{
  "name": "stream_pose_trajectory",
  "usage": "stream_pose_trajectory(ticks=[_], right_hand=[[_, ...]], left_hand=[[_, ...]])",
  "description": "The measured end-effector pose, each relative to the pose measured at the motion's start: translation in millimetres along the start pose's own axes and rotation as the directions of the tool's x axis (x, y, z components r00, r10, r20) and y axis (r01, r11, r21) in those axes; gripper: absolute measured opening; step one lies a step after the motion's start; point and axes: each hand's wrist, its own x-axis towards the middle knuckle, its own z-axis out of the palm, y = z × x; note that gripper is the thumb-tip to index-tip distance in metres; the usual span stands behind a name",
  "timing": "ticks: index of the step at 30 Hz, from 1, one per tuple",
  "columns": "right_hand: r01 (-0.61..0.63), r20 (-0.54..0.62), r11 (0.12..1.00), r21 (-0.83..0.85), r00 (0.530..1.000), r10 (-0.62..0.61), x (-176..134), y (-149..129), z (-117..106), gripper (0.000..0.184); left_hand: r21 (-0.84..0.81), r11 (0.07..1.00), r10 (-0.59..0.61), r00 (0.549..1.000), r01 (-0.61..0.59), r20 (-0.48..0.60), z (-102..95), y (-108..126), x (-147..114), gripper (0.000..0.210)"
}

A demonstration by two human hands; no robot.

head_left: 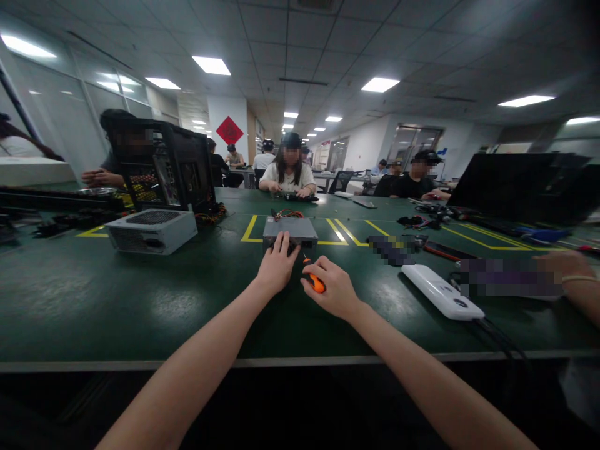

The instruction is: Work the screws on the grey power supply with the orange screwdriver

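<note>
A grey metal computer power supply unit (300, 226) lies on the table straight ahead, with coloured cables (287, 214) at its far side. My left hand (275, 269) holds it, fingers over the top near edge and thumb toward the near face. Just right of it, my right hand (332, 286) is closed around the orange and black handle of a screwdriver (317, 283). The screwdriver's thin tip points up and away toward the unit's near face. Whether the tip touches the unit, I cannot tell.
Another power supply unit (152, 231) sits to the left, before an open black computer case (175, 162). A white power strip (440, 292) with cables lies at the right. Yellow tape lines mark the green table (210, 312). A person (289, 165) works opposite; another person's arm (579, 281) reaches in from the right.
</note>
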Motion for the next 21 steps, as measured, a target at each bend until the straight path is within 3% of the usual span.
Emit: stream_pose_trajectory(ticks=[6, 13, 19, 21], right_hand=[[-0.166, -0.055, 0.982, 0.091, 0.984, 0.171, -0.5, 1.0, 2.5, 0.026], [0.029, 0.003, 0.999, -0.027, 1.000, -0.029, -0.3, 0.1, 1.1, 0.015], [-0.138, -0.051, 0.987, 0.081, 0.988, 0.143, -1.8, 3.2, 2.7, 0.025], [-0.107, -0.043, 0.993, 0.051, 0.993, 0.109, -2.0, 3.3, 2.3, 0.022]], left_hand=[[0.000, 1.000, 0.006, 1.000, -0.006, -0.017, 0.5, -0.1, -0.2, 0.051], [0.008, 1.000, 0.002, 1.000, -0.002, 0.010, -3.9, 1.1, -0.5, 0.052], [0.010, 1.000, 0.008, 1.000, -0.008, 0.016, -2.7, 2.0, 0.4, 0.052], [0.010, 1.000, 0.008, 1.000, -0.008, 0.012, -1.3, 1.9, 0.8, 0.052]])
